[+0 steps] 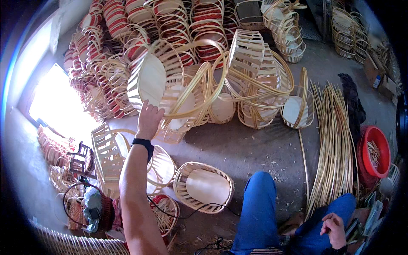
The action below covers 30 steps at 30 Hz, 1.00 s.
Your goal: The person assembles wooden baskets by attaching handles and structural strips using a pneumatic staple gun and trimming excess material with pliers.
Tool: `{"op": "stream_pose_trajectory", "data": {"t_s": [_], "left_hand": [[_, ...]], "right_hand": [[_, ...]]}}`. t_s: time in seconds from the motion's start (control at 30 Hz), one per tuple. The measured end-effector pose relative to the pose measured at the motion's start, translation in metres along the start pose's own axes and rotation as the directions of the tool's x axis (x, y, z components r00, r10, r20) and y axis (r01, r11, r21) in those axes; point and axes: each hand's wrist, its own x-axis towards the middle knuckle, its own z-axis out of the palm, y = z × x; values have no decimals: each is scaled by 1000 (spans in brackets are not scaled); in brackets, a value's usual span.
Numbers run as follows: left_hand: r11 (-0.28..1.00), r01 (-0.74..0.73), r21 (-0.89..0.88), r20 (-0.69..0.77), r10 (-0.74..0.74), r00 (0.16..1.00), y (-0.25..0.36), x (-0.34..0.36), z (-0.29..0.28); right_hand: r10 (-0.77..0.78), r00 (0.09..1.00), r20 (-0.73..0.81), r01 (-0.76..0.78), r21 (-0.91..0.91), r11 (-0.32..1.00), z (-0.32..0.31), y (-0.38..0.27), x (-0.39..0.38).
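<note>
My left hand (148, 121) reaches up with its fingers closed on the rim of a pale woven oval basket (148, 74), tilted among other handled baskets (259, 102). My right hand (333, 229) is low at the right, over my blue-jeaned knee (314, 221), its fingers loosely curled with nothing visible in them. An unhandled oval basket (206, 185) lies on the floor below, just right of my left forearm, with a dark cord beside it.
Tall stacks of red-and-natural baskets (114, 17) line the back. At the right are a long bundle of cane strips (327, 148), a red tub (378, 151) and cardboard boxes (382, 72). More baskets and a black hoop (66, 202) crowd the left.
</note>
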Motion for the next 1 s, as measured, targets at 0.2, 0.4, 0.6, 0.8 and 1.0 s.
{"op": "stream_pose_trajectory", "data": {"t_s": [0.2, 0.4, 0.6, 0.8, 1.0], "left_hand": [[890, 400, -220, 390, -296, 872, 33, 4, 24], [608, 497, -619, 510, -170, 843, 51, 18, 10], [258, 529, -809, 415, -388, 823, 46, 5, 61], [63, 374, -925, 273, -574, 772, 35, 27, 65], [65, 425, -903, 275, -674, 686, 43, 72, 59]], "right_hand": [[157, 988, 13, -155, -74, 985, 18, -4, 3], [219, 975, -29, -221, -73, 973, 18, 3, 8], [245, 970, -6, -244, -81, 966, 14, 12, 5], [237, 971, 12, -227, -244, 943, -53, 136, -37], [296, 954, 53, -273, -260, 926, -73, 169, -52]]}}
